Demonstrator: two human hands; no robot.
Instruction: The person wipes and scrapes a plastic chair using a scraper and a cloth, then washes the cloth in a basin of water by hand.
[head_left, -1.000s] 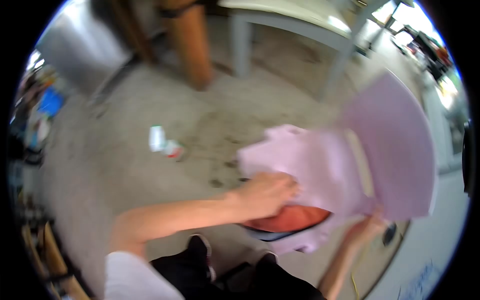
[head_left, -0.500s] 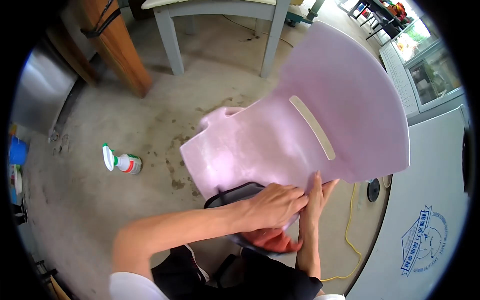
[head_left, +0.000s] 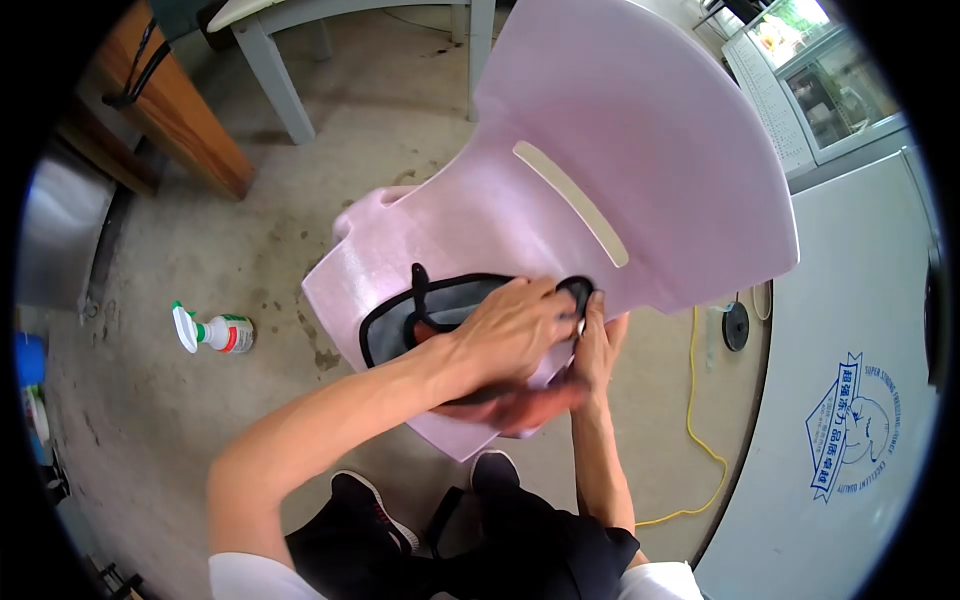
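Note:
A pale pink plastic chair (head_left: 640, 120) stands in front of me, with a slot in its backrest. On its seat lies a grey fabric piece (head_left: 390, 320) with black edging and a black strap (head_left: 419, 290). My left hand (head_left: 510, 330) lies over that piece, its fingers bent onto the fabric's black-edged end (head_left: 575, 292). Close beside it, my right hand (head_left: 597, 350) pinches the same end with the thumb up. Below both hands hangs a reddish-orange cloth part (head_left: 530, 405), smeared by motion. The fingertips of my left hand are partly hidden.
On the floor to the left stands a spray bottle (head_left: 215, 332) with a green and white trigger. A grey-legged table (head_left: 280, 90) and a wooden post (head_left: 185, 110) are behind. A white freezer lid (head_left: 850, 300) borders the right, near a yellow cord (head_left: 692, 400).
The grey fabric piece now lies higher on the seat, with more of it showing. Both hands have moved up a little with it. The camera view has shifted.

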